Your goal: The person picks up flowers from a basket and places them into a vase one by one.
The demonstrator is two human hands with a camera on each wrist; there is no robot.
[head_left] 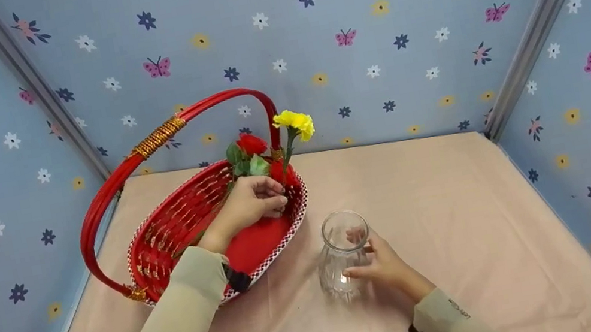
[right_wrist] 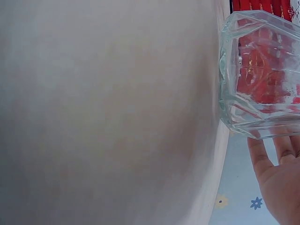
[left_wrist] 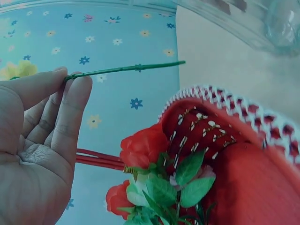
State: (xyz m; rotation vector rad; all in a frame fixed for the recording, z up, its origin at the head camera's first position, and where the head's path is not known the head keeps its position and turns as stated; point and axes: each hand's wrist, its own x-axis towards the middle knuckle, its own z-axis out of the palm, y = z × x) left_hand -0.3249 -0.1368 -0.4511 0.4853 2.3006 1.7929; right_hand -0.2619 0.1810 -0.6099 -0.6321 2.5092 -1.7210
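Observation:
My left hand [head_left: 253, 201] pinches the thin green stem of a yellow carnation [head_left: 295, 123] between thumb and fingertips, above the far right end of a red woven basket [head_left: 182, 210]. In the left wrist view the stem's bare lower end [left_wrist: 159, 64] sticks out past the fingers. Red roses [left_wrist: 145, 145] with green leaves [left_wrist: 190, 173] lie in the basket, close to that hand. To the basket's right a clear glass vase [head_left: 333, 269] stands upright on the table. My right hand [head_left: 389, 265] holds it from the right, fingers and thumb curved around its side.
The basket's tall red handle [head_left: 112, 192], wrapped in gold, arches over the left side. A pale pink cloth [head_left: 446, 194] covers the table. Flower-patterned blue panels [head_left: 309, 36] close in the back and both sides.

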